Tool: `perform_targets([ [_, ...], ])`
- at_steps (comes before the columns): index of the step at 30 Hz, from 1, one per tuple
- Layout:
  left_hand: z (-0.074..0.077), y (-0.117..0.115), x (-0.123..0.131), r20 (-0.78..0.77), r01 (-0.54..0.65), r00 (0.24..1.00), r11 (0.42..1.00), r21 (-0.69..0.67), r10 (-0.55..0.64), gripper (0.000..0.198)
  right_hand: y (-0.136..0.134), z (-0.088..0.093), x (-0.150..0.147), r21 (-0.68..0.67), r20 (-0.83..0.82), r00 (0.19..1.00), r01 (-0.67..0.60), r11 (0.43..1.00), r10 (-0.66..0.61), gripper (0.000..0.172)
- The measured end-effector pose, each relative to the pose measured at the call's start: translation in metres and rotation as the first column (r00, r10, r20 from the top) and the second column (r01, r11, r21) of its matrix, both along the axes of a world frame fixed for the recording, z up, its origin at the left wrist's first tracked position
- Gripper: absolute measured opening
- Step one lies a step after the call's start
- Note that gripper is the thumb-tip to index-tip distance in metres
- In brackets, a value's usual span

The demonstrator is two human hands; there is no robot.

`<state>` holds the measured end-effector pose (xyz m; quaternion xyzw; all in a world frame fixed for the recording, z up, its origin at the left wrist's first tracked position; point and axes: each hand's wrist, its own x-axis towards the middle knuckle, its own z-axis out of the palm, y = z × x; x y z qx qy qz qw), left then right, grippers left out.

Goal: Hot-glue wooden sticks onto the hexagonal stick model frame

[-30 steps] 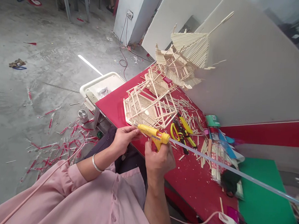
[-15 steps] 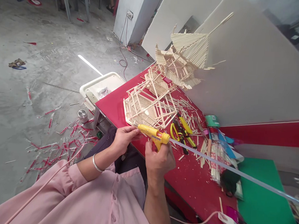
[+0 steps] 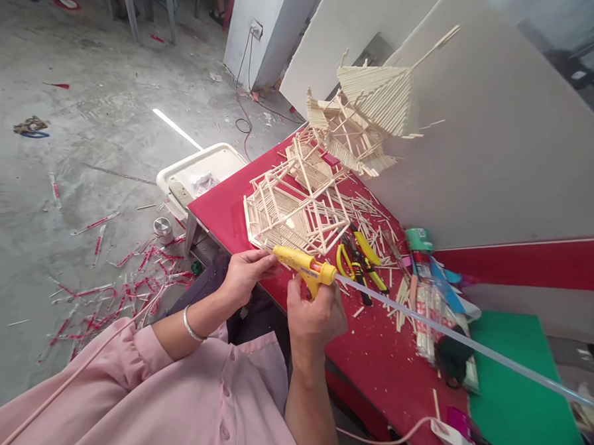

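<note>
My right hand is wrapped round the grip of a yellow glue gun, whose nozzle points left. A long translucent glue stick sticks out of its back end toward the right. Fingers and thumb of my left hand are pinched together at the nozzle; whatever they hold is too small or hidden to make out. Just beyond the gun, a frame of thin wooden sticks stands on the red table. Behind it rises a taller stick model with a slatted roof.
Yellow-and-black pliers and loose sticks lie right of the frame. Further right are plastic-wrapped stick packs, a green board and a white power strip. Torn wrappers litter the floor beside a white tray.
The view has shifted very slightly. Both hands and the glue gun keep the same pose, with the nozzle still at the left fingertips.
</note>
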<state>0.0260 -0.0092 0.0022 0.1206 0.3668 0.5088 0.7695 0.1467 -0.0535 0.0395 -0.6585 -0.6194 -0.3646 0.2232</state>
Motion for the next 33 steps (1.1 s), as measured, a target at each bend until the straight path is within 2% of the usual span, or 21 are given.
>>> perform_targets([
  [10, 0.005, 0.001, 0.001, 0.009, -0.018, 1.000, 0.999, -0.039, 0.019, 0.050, -0.008, -0.002, 0.011, 0.000, -0.010, 0.998, 0.054, 0.999, -0.054, 0.033],
  [21, 0.008, 0.000, 0.002, -0.035, -0.032, 0.999, 0.998, -0.048, 0.030, 0.052, -0.025, -0.004, 0.029, -0.022, -0.031, 0.989, 0.147, 0.989, -0.148, 0.028],
  [33, 0.005, 0.000, 0.002, -0.051, -0.026, 0.998, 1.000, -0.017, 0.025, 0.046, -0.028, -0.008, 0.035, -0.028, -0.028, 0.984, 0.173, 0.985, -0.174, 0.022],
])
